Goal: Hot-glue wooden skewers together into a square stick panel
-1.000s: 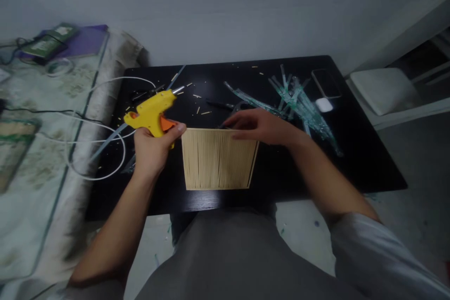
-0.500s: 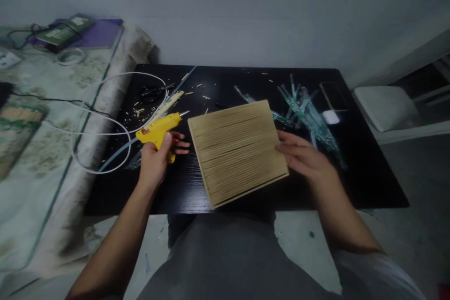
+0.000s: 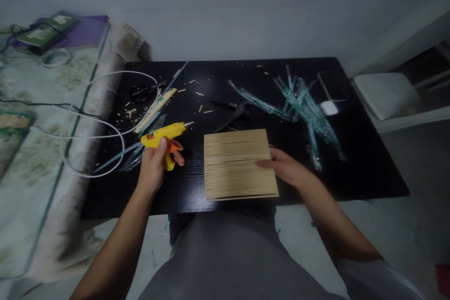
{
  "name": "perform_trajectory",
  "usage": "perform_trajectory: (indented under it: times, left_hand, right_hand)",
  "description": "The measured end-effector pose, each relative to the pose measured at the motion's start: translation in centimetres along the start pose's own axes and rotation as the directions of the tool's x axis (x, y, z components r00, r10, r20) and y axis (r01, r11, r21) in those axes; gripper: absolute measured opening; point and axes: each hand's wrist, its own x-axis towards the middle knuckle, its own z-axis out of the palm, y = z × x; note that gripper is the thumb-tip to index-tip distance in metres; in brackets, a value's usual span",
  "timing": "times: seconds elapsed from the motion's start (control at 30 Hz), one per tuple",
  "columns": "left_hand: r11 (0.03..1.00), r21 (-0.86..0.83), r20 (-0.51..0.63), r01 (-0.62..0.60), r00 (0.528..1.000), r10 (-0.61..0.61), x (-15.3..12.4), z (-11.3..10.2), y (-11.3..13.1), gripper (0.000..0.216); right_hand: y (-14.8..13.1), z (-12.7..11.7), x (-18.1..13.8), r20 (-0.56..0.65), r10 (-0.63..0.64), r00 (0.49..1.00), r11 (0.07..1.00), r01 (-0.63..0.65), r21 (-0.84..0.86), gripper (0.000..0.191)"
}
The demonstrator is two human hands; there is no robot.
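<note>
My left hand (image 3: pixel 156 161) is wrapped round the handle of a yellow glue gun (image 3: pixel 163 134), its metal nozzle pointing right. An orange trigger shows by the fingers, and a pale glue stick trails from the gun's rear. With thumb on top, my right hand (image 3: pixel 286 166) grips the right edge of a square panel of thin wooden sticks (image 3: pixel 239 164). The sticks run side by side in a thin frame, with narrow gaps between some. Its near edge is close to the front of the black table (image 3: pixel 190 192). The fingers under the panel are hidden.
Behind the panel lie dark-handled pliers or cutters (image 3: pixel 239 111). Clear plastic wrappers (image 3: pixel 309 108), a phone (image 3: pixel 332 86) and a white case (image 3: pixel 329 108) are at right. Left are scissors (image 3: pixel 144 91), loose sticks (image 3: pixel 156 110), scraps and a looping white cable (image 3: pixel 116 126).
The panel has come down lower and turned nearly square to the table, uncovering the cutting tool behind it. My right hand moved with it; the glue gun shifted slightly right in view.
</note>
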Motion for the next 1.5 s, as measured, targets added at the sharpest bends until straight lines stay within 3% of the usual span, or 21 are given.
perform_trajectory:
  times: [0.23,0.53,0.8,0.97,1.2,1.33,1.5]
  left_hand:
    - [0.984,0.111,0.014,0.138,0.990,-0.140,-1.6,-1.2,-0.8,0.050]
    - [0.994,0.088,0.001,0.064,0.998,-0.065,-1.7,-0.9,-2.0,0.045]
    - [0.986,0.141,0.009,0.092,0.996,-0.094,-1.9,-0.9,-1.9,0.041]
    - [0.984,0.145,-0.001,0.104,0.995,-0.105,-1.8,-0.9,-2.0,0.041]
    - [0.986,0.142,-0.009,0.091,0.996,-0.090,-1.9,-0.7,-2.2,0.039]
    - [0.988,0.128,-0.029,0.084,0.996,-0.081,-2.0,-0.7,-2.3,0.039]
    - [0.989,0.121,-0.042,0.084,0.996,-0.080,-2.0,-0.5,-2.1,0.041]
  right_hand:
    - [0.9,-0.2,0.3,0.033,-0.018,0.999,0.999,0.019,-0.045,0.041]
    - [0.7,-0.7,0.0,0.098,-0.114,0.989,0.987,0.102,0.122,0.050]
    - [0.4,-0.4,-0.3,0.082,-0.060,0.995,0.991,0.049,0.128,0.042]
    - [-0.4,-0.4,-1.2,0.064,-0.041,0.997,0.998,0.038,0.040,0.040]
    - [-2.0,-0.4,-1.6,0.055,-0.118,0.992,0.980,0.125,-0.153,0.038]
    - [-1.3,-0.7,-0.9,0.066,-0.144,0.987,0.987,0.148,-0.068,0.038]
    - [-0.8,-0.3,-0.5,0.040,-0.082,0.996,0.993,0.078,0.090,0.046]
